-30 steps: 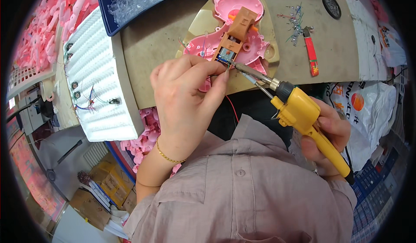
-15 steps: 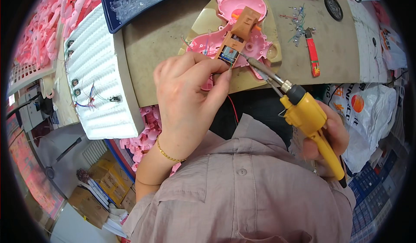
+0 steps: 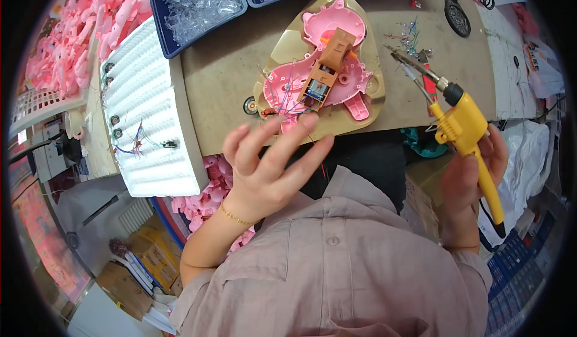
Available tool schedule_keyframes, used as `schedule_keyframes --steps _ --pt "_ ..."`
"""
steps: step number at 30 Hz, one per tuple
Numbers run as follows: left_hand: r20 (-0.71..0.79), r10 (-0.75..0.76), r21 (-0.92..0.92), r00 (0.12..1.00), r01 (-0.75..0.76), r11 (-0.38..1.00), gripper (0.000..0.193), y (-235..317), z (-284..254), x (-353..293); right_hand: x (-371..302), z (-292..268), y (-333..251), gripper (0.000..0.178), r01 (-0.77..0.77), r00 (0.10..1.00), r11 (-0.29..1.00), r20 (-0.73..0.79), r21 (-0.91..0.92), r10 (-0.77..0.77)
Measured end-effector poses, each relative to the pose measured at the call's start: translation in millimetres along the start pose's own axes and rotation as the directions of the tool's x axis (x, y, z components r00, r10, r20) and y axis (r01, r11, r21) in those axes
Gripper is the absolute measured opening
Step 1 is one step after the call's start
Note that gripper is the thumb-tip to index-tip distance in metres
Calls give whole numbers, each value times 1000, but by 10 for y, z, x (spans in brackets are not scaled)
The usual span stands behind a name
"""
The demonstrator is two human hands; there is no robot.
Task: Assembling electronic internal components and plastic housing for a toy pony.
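My right hand (image 3: 469, 174) is wrapped round the handle of a yellow soldering gun (image 3: 466, 123), whose metal tip points up and left over the table. My left hand (image 3: 270, 159) hangs just off the table's near edge, fingers spread, holding nothing that I can see. Beyond those fingertips a pink toy shell half (image 3: 285, 84) lies in a beige moulded holder (image 3: 277, 43). On the shell rests a brown plastic gearbox (image 3: 332, 54) with a small motor (image 3: 315, 89) in its lower end. Thin coloured wires trail around it, and a small round speaker (image 3: 250, 105) sits by the holder's left edge.
Blue bins (image 3: 233, 13) of clear plastic parts line the back. A white foam tray (image 3: 159, 96) with wired speakers stands left, beside heaped pink parts (image 3: 63, 54). At right lie a red-handled tool (image 3: 428, 83), small wired components (image 3: 412, 36) and a black coil-corded object (image 3: 458, 15).
My left hand has let go of the wires at the gearbox, drawn back toward me and spread its fingers. The soldering gun has moved right, its tip away from the motor.
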State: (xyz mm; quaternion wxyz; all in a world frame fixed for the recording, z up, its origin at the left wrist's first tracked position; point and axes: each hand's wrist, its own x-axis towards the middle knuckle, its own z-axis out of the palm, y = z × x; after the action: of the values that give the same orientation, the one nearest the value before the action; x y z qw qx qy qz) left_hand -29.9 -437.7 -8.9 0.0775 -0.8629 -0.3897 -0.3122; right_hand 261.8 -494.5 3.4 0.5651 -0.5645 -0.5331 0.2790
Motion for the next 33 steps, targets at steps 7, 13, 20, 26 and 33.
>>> schedule_keyframes --steps 7,13,20,26,33 --pt "268 -521 -487 810 581 653 15 -43 -139 436 232 -24 81 52 41 973 994 -231 97 -17" --pt "197 50 -166 979 -17 986 10 -237 55 1044 280 -129 169 48 -15 951 990 -305 139 57" --pt "706 -603 -347 372 923 164 11 -420 11 714 229 -11 148 50 -29 973 988 -221 152 63" --pt "328 -497 -340 803 591 731 8 -175 7 625 204 95 10 54 -97 995 979 9 182 97" --pt "390 -420 -317 819 548 774 8 -156 143 635 25 39 -97 60 -19 926 971 370 240 -73"
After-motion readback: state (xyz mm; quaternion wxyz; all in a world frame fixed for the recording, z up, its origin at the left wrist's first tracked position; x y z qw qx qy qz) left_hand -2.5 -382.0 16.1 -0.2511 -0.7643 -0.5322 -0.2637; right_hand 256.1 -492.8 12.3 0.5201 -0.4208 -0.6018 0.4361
